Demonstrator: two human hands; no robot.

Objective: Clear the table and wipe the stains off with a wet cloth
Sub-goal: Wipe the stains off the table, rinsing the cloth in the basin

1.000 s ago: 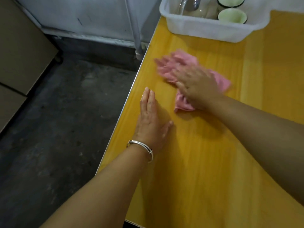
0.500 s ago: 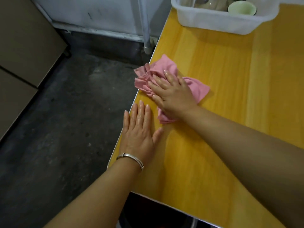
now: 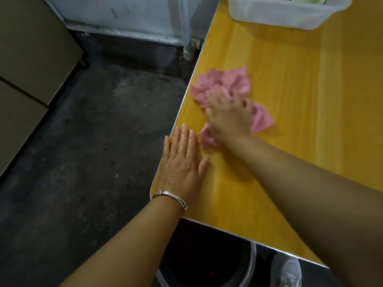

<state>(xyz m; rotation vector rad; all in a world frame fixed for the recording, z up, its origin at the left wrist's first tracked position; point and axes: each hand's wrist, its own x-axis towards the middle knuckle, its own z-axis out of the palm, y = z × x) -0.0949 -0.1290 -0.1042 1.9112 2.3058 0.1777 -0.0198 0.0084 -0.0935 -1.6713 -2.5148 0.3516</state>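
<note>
Left hand (image 3: 182, 162) lies flat at the table (image 3: 300, 152) edge; at one o'clock, blurred right hand (image 3: 230, 118) presses pink cloth (image 3: 224, 80), grip unclear.

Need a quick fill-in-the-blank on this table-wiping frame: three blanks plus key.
1. The right hand presses a ____ cloth onto the yellow table.
2. The silver bracelet is on the ____ wrist.
3. The left hand lies ____ on the table, holding nothing.
Missing words: pink; left; flat.
</note>
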